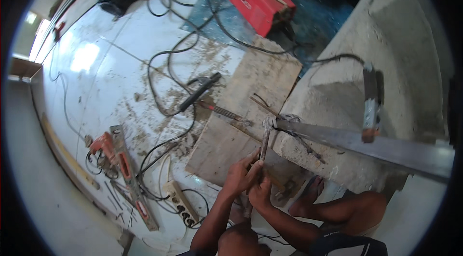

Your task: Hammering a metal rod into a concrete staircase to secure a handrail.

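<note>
My left hand (241, 174) and my right hand (261, 189) are close together in front of me, fingers wrapped round the lower part of a short rod-like tool (265, 146). Its wider, pale upper end is beside the near end of a long grey metal bar (366, 146); whether they touch I cannot tell. The bar runs to the right, across a concrete step (333, 104). Thin rods and scraps surround its near end. Below the hands lies a board (223, 147), and a bare foot rests to their right.
A black welding electrode holder (200, 93) and several welding rods (229, 113) lie farther off. Black cables loop to a red machine (260, 0) at the back. At left are a spirit level (132, 179), an orange power tool (103, 144) and a power strip (180, 203).
</note>
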Tool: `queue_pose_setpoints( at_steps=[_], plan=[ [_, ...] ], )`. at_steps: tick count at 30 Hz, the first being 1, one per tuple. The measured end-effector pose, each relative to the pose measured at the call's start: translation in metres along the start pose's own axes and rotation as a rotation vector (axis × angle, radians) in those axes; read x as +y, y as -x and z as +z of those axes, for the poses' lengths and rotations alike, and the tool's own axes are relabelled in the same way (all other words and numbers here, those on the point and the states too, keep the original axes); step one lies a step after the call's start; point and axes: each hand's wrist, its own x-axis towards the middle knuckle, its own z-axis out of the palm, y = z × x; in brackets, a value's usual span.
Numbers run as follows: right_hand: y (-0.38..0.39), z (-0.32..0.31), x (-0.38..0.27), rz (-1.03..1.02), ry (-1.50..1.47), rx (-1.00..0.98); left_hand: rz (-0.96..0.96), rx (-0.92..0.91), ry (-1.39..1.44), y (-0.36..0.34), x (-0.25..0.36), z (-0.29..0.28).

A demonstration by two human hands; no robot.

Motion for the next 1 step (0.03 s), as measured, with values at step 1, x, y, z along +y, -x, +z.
queue_pose_setpoints(
  at_steps=[1],
  plan=[
    [0.0093, 0.0065, -0.0388, 0.005, 0.090, -0.030, -0.035, 0.005, 0.103, 0.0159, 0.0052, -0.0072]
  ],
)
